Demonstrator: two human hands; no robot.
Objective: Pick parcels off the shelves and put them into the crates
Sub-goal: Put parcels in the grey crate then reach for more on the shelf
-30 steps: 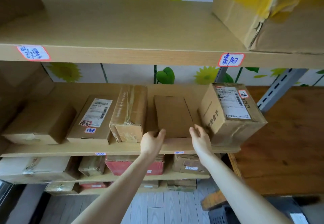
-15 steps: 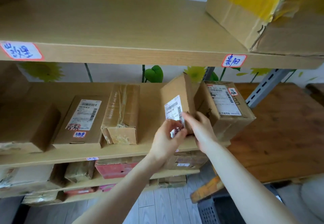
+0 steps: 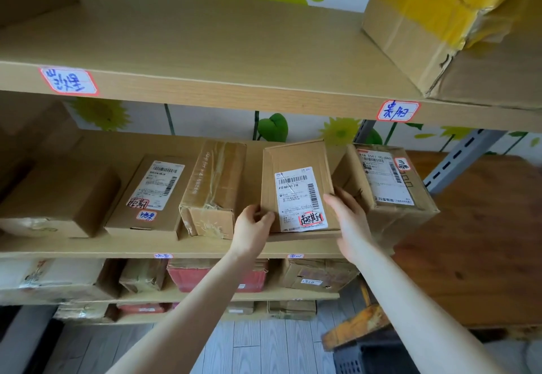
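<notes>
Head view shows a flat cardboard parcel tipped up on its lower edge on the middle shelf, label side facing the camera, with a red-bordered sticker low on the label. The left hand pinches the parcel's lower left corner, thumb on the front face; the right hand is pressed flat against its right edge, fingers reaching behind. Left of the parcel sits a tape-wrapped box; right of the parcel, touching or nearly so, stands a larger labelled box.

To do this step well, I judge the parcel should be lifted clear of the shelf lip before it is drawn toward the body — dragging it would likely nudge the larger labelled box, which already overhangs the shelf end. Both hands ought to close fully around the side edges, since a corner pinch alone lets a flat box swing. A dark crate shows below and right of the parcel, so the carry is down and to the right.

Against the frame a second ago, the parcel then lay flat with a plain face up and both hands only at its near edge — now it is turned up, label showing.
</notes>
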